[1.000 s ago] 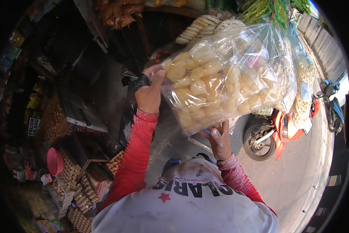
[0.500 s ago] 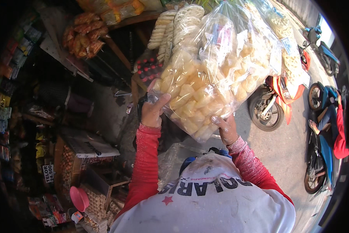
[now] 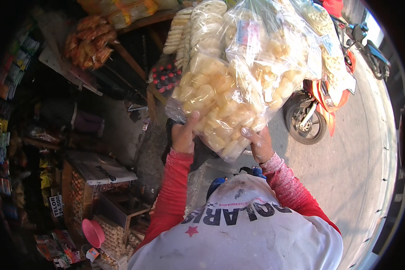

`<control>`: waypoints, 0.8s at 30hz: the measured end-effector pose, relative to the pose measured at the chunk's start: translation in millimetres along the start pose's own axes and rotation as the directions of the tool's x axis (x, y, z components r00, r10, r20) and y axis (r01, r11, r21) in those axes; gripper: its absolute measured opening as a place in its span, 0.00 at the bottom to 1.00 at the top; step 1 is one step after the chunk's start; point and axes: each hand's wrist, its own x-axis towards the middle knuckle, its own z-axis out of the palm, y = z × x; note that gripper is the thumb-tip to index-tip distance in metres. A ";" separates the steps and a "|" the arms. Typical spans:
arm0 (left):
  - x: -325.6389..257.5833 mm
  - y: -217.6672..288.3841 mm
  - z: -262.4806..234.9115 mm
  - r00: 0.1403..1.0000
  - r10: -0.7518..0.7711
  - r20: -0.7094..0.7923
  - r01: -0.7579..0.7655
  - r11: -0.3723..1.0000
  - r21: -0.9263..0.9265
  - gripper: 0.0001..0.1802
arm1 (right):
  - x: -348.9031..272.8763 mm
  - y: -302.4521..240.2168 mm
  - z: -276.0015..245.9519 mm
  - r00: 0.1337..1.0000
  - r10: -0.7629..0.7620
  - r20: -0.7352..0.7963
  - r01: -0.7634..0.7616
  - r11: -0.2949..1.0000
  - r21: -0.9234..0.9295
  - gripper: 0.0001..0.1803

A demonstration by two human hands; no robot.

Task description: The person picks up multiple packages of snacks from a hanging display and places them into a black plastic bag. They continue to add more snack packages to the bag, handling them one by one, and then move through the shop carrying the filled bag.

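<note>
A clear plastic bag of pale yellow puffed crackers (image 3: 211, 96) hangs in front of me, its lower end between my hands. My left hand (image 3: 183, 135) grips the bag's lower left edge, thumb up along the plastic. At the lower right, my right hand (image 3: 259, 144) is closed on the bag, its thumb on the near face; powder whitens the fingers and the red sleeve. The fingers of both hands are mostly hidden behind the bag. Packs of round white crackers (image 3: 208, 24) hang behind it on the left, and another white cracker pack (image 3: 333, 58) hangs on the right.
A red motorbike (image 3: 317, 108) stands on the road just beyond the bags. Left of me are a bag of orange snacks (image 3: 91, 42), red-capped bottles (image 3: 165, 77), egg trays (image 3: 114, 234) and a pink basin (image 3: 93, 232). A blue motorbike (image 3: 376, 58) is at the far right.
My left hand has shifted right and slightly down along the bag's edge. The bag's lower part has narrowed between my hands. The red-clad rider and blue motorbike at right have left that spot.
</note>
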 end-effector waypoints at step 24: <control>-47.3 -60.0 3.2 0.998 0.064 0.015 -0.066 0.992 0.112 0.34 | 1.0 -15.4 11.4 0.999 0.011 -0.047 -0.008 0.998 0.064 0.36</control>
